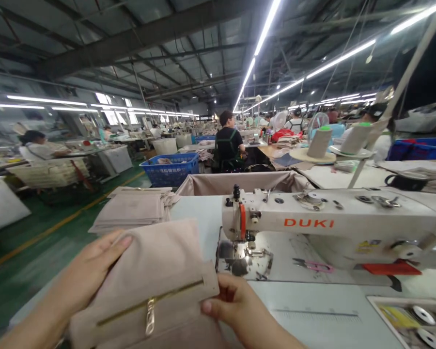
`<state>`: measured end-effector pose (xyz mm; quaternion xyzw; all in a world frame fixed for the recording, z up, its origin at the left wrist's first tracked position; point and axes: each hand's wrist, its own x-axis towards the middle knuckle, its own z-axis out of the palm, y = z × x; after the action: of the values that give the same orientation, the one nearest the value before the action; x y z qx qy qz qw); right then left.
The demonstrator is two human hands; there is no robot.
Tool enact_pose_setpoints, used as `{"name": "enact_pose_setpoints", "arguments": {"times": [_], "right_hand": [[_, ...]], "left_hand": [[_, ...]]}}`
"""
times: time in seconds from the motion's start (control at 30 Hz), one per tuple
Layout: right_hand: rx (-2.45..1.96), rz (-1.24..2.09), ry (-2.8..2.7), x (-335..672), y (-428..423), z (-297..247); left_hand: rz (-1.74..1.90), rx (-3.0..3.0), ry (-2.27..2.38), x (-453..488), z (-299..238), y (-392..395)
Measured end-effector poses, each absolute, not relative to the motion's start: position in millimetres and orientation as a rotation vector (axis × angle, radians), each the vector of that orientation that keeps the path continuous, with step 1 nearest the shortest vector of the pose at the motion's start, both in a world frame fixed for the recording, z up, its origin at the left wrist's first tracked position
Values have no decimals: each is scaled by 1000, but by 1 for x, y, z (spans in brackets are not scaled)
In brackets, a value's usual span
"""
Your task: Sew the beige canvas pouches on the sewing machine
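Observation:
Between my hands is a beige fabric panel (160, 252) with a gold zipper (150, 315) set across it, its metal pull hanging down. My left hand (98, 264) grips the panel's left side, thumb on top and the other fingers hidden beneath. At the right edge, near the zipper's end, my right hand (236, 305) pinches the fabric between thumb and curled fingers. The white sewing machine (276, 218) stands just beyond, its needle area apart from the panel. Behind the panel lies a stack of similar beige pieces (134, 208).
Pink-handled thread snips (314, 265) lie on the machine bed. A tray (403, 315) with bobbins sits at the lower right. Behind the machine is a fabric-lined bin (240, 183), with a blue basket (170, 167) farther left. A co-worker (228, 143) sits ahead.

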<state>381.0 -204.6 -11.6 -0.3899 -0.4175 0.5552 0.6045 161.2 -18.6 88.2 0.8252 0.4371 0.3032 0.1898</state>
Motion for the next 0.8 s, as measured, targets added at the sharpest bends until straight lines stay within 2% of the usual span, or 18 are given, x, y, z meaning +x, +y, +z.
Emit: {"name": "enact_pose_setpoints", "arguments": {"times": [0.13,0.23,0.37,0.57,0.8], "right_hand": [[-1001,1201,-864,389,-215,-15],[-1034,1180,-935,393,-218,-11],[-1164,934,-1219,397,-225,9],[-1447,456,-1379,412,-243,29],[-1496,533,-1351,415,-252,37]], "left_hand": [[1087,2661,1030,174,62,-47],[805,2707,618,194,41,-88],[612,2362,675,223,28,-122],[485,1541,633,235,33,-122],[512,1263,582,235,37,-134]]}}
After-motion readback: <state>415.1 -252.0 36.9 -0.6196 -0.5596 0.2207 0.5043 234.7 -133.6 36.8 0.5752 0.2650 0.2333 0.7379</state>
